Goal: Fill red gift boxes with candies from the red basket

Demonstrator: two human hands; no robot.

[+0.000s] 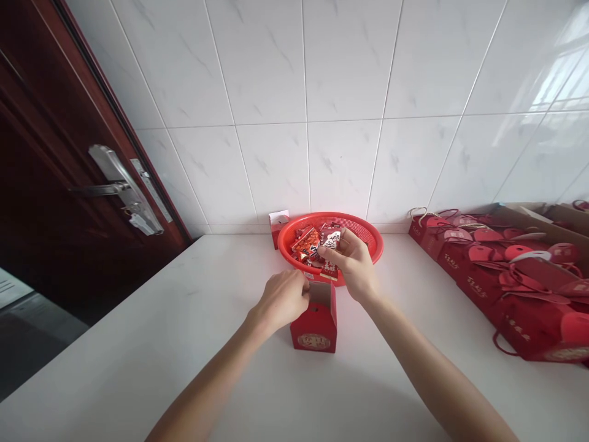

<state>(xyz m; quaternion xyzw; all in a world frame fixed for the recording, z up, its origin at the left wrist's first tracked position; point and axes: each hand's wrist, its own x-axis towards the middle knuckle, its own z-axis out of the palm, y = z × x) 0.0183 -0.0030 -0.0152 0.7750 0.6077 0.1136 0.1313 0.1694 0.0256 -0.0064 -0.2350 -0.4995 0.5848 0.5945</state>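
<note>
A small red box [315, 328] with a gold emblem stands open at the top in the middle of the white table. My left hand [281, 299] is closed at its upper left edge; its fingertips are partly hidden, and what they grip cannot be made out. Behind the box sits a round red plastic basket [375, 242] with several wrapped snacks [305, 244] in it. Over the basket's front, my right hand [352, 261] pinches a dark red snack packet [330, 248] with white lettering between thumb and fingers.
Another small red box [276, 230] stands behind the basket's left side, near the tiled wall [271, 73]. Many red gift boxes [478, 288] with cord handles fill the table's right side. A dark door [59, 141] with a metal handle is at left.
</note>
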